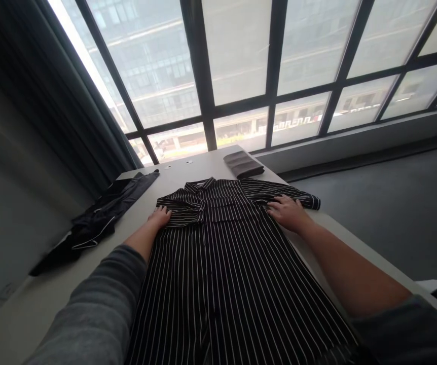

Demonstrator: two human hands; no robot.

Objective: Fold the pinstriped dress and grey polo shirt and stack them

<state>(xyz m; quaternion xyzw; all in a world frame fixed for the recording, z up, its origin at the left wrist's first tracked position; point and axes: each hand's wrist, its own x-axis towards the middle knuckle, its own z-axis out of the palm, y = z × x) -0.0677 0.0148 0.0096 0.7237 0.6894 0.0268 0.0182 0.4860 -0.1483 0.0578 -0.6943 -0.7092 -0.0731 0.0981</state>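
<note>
A long black shirt with white pinstripes point(233, 263) lies front up, its collar point(199, 185) pointing away from me and its lower part running out of view at the bottom. The sleeve on the left point(184, 212) is folded in across the chest. My left hand point(160, 217) rests flat on that fold's outer edge, fingers extended. On the other side, the right sleeve point(279, 190) stretches out to the table's edge. My right hand point(290, 213) lies on this sleeve near the armpit with its fingers apart.
The shirt lies on a white table point(340, 235). Dark clothing with white piping point(100, 218) is heaped along the left edge. A folded grey cloth point(243, 163) sits at the far right corner. Beyond are large windows point(237, 50) and a dark curtain point(62, 91).
</note>
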